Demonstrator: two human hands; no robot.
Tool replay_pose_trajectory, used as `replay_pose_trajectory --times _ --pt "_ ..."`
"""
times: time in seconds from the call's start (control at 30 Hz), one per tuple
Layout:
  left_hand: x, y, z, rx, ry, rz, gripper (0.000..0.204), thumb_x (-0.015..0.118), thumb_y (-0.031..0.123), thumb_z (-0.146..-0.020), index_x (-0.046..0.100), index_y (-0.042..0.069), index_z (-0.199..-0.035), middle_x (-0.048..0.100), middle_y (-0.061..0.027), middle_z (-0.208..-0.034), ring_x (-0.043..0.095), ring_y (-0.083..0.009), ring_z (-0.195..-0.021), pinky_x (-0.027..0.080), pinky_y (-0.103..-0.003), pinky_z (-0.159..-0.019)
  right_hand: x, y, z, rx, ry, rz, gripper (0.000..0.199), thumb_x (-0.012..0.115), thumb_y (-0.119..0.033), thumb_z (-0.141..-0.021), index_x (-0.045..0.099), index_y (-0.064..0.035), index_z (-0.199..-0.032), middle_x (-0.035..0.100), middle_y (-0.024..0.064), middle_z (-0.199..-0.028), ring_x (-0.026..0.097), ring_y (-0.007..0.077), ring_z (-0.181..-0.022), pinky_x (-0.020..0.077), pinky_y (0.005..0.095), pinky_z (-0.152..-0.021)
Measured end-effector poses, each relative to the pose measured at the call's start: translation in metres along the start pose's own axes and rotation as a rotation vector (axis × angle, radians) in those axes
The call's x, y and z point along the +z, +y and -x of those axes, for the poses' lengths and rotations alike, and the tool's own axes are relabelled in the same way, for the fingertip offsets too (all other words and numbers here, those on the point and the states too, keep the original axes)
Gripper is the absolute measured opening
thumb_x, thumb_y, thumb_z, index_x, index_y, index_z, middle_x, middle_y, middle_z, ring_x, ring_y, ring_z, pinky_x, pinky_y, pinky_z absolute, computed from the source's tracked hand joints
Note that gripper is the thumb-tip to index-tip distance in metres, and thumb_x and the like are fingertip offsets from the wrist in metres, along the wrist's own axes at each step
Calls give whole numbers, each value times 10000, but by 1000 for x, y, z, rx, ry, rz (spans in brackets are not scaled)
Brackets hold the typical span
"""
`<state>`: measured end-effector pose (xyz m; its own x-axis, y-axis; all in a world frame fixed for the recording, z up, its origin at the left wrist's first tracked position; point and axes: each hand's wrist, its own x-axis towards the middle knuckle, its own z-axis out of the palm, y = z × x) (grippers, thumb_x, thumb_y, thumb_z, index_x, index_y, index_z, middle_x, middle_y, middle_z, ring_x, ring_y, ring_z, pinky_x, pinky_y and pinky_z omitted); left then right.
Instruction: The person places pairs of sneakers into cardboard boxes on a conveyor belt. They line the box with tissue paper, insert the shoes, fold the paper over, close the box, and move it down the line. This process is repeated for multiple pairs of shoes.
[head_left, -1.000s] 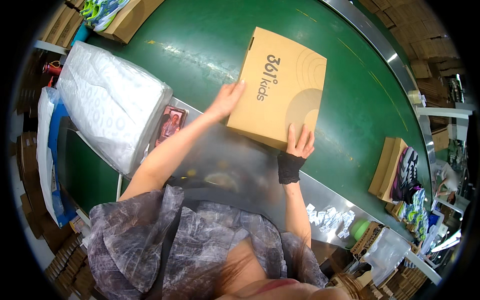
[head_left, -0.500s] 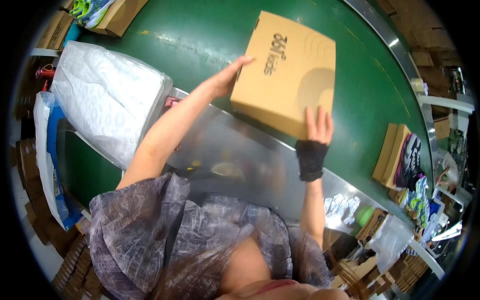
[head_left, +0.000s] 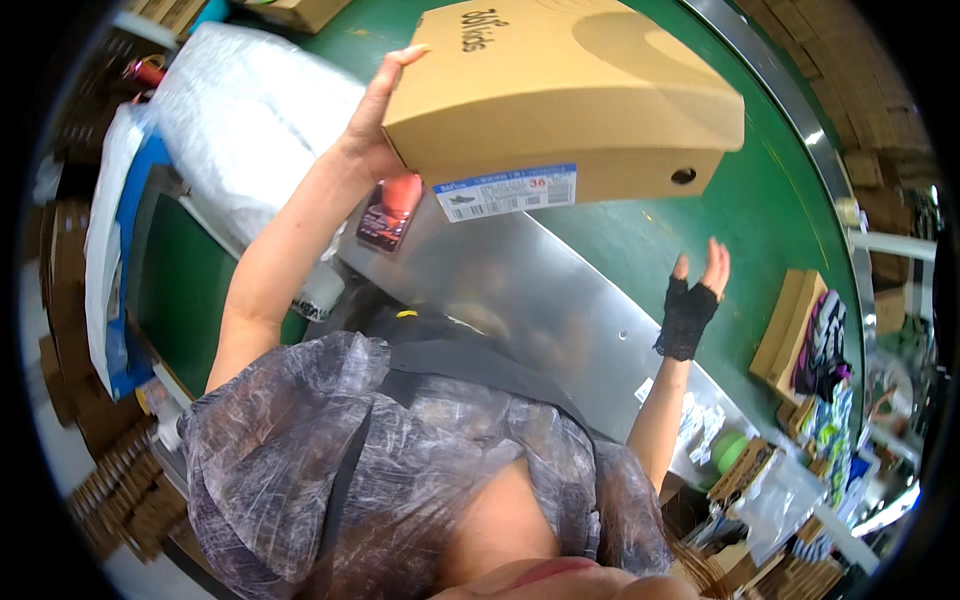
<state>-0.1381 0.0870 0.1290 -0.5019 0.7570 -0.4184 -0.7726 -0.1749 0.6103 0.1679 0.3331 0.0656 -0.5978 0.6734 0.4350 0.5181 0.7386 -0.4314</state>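
Observation:
A tan cardboard shoebox (head_left: 560, 115) is held up, tilted, above the metal ledge (head_left: 570, 300) and the green conveyor belt (head_left: 650, 240). Its lid is closed, and the side facing me carries a blue and white label (head_left: 505, 192) and a round hole. My left hand (head_left: 375, 120) grips the box by its left end, thumb over the top edge. Apart from the box, below its right end, my right hand (head_left: 692, 305) is open with its fingers stretched out. It wears a black fingerless glove. Under my left wrist lies a phone (head_left: 388, 218) with a lit screen.
White plastic-wrapped goods (head_left: 250, 125) stand at the left, by a white roll (head_left: 320, 292). To the right, an open shoebox (head_left: 785, 325) holds dark sneakers (head_left: 825, 350). Crumpled white paper (head_left: 700, 425) and a green round object (head_left: 730, 452) sit at the lower right.
The shoebox has come nearer and tipped up, so its labelled side now shows. My right hand has let go of it and moved right; my left hand still holds it.

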Motion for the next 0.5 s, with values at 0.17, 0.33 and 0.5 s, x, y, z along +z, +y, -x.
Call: replay_pose_trajectory --times 0.17,0.33,0.5 --pt "-37 33 80 232 172 -12 539 455 554 -775 525 140 -1114 572 -46 -998 547 -181 -860 463 -340 -683 52 77 67 119 -198 37 478 608 -240 -792 448 -54 -1202 339 253 -1288 401 384 -1149 337 416 -949" --pt "-98 42 173 504 184 8 426 375 399 -869 542 77 -1092 608 -67 -1017 606 -196 -867 509 -348 -721 72 102 115 371 -317 172 435 543 -332 -811 533 -13 -1105 436 222 -1226 436 385 -1105 353 435 -925" --pt "-111 7 245 762 798 279 569 399 444 -785 444 82 -1221 374 -145 -1294 390 -327 -1173 322 -576 -920 80 99 139 179 -92 285 375 489 -310 -850 551 -6 -1061 492 181 -1173 455 354 -1027 339 428 -907"
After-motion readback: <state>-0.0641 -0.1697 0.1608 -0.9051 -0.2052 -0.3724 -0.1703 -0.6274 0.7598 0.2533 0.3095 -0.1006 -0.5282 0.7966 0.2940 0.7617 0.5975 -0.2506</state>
